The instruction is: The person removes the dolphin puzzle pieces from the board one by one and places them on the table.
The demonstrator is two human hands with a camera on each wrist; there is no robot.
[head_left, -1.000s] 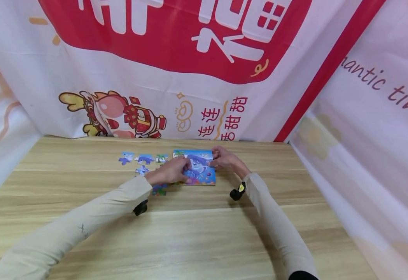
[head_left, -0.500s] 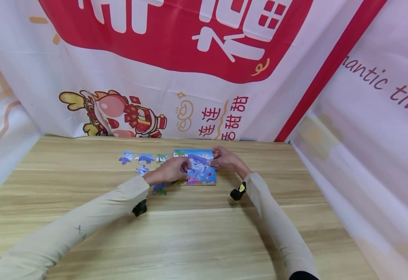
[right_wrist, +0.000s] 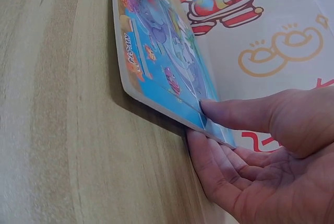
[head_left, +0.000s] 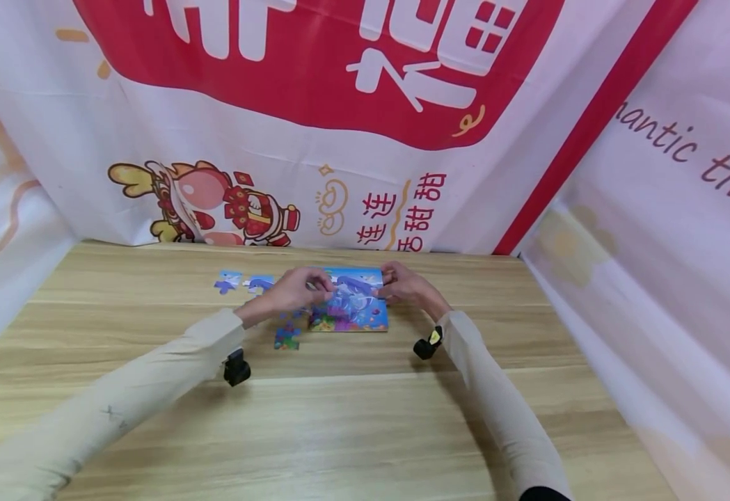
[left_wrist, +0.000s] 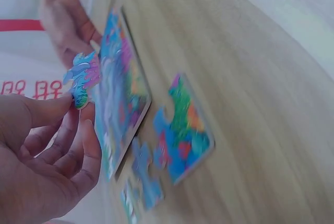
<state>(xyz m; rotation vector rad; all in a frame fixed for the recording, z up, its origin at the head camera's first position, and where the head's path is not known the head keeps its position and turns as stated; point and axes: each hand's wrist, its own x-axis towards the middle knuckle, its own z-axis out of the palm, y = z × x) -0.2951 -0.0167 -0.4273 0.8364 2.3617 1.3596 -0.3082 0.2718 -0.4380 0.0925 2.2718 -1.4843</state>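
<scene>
Above the left part of a dolphin jigsaw puzzle [head_left: 371, 321], my left hand [head_left: 296, 289] pinches a puzzle piece [left_wrist: 84, 80] between thumb and fingertips. The piece is blue, pink and green, and it stands upright in front of the puzzle in the left wrist view. At the puzzle's right edge my right hand [head_left: 405, 285] grips the board, thumb [right_wrist: 235, 113] on the picture and fingers under the edge. That corner is tilted up from the table in the right wrist view. My left hand hides part of the puzzle's left side.
Loose puzzle pieces lie left of the puzzle on the wooden table [head_left: 352, 431]: a corner piece [head_left: 287, 337] near the front, a blue and white piece [head_left: 229, 278] at far left, a dolphin piece [head_left: 257, 282] beside it. A printed cloth [head_left: 314, 160] hangs behind.
My left hand has come up and left from the puzzle's surface, and a piece now shows in its fingers. My right hand keeps its hold on the edge.
</scene>
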